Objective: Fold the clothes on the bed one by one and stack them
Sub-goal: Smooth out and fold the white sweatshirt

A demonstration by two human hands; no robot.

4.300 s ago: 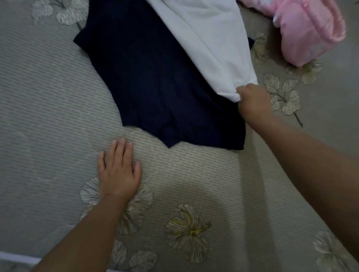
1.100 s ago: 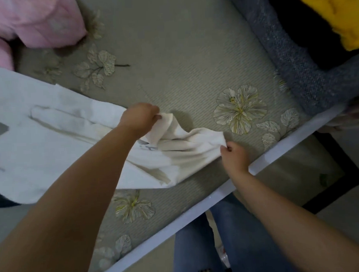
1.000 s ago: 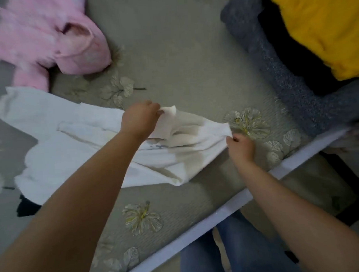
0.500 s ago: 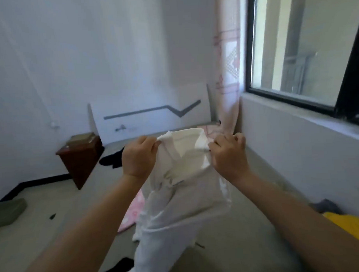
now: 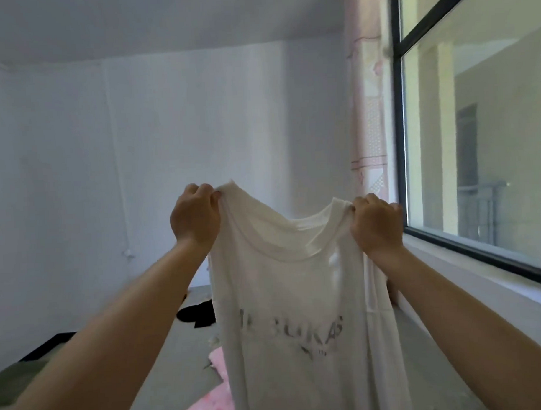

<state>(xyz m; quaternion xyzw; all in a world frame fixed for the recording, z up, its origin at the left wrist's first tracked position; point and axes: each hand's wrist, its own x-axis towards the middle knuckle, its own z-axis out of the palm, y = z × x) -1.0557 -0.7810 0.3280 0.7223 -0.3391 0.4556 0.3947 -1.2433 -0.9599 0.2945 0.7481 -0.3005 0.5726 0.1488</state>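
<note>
- Two hands were raised in front of the head camera, and one white shirt (image 5: 285, 311) was held up between them, clear of the bed.
- Left hand (image 5: 196, 219): the grip was closed on the shirt's left shoulder strap, with the fingers curled round the fabric at the top edge.
- Right hand (image 5: 376, 227): the grip was likewise closed on the opposite shoulder, the fabric being bunched inside the curled fingers.
- Both grips were set at the shoulders, apart from each other, so that the neckline sagged in a shallow curve between them and the body of the garment hung straight down. This hold was judged to serve for shaking out creases and finding the garment's centre line before it is laid flat.
- Grey lettering was visible through the thin cloth; it could not be read with certainty.
- Below and behind the shirt, a pink garment (image 5: 208, 403) and a dark garment (image 5: 195, 314) lay on the bed surface (image 5: 164, 371), unfolded. No finished stack was visible in this view.
- A window (image 5: 475, 130) was present on the right and a plain wall (image 5: 138, 148) ahead.
- Task stage, as judged: folding of this shirt had not yet begun; the item was only spread for inspection.
- Next step, as judged: the shirt would need to be lowered flat on the bed with both shoulders kept level, otherwise the thin fabric is likely to fall twisted.
</note>
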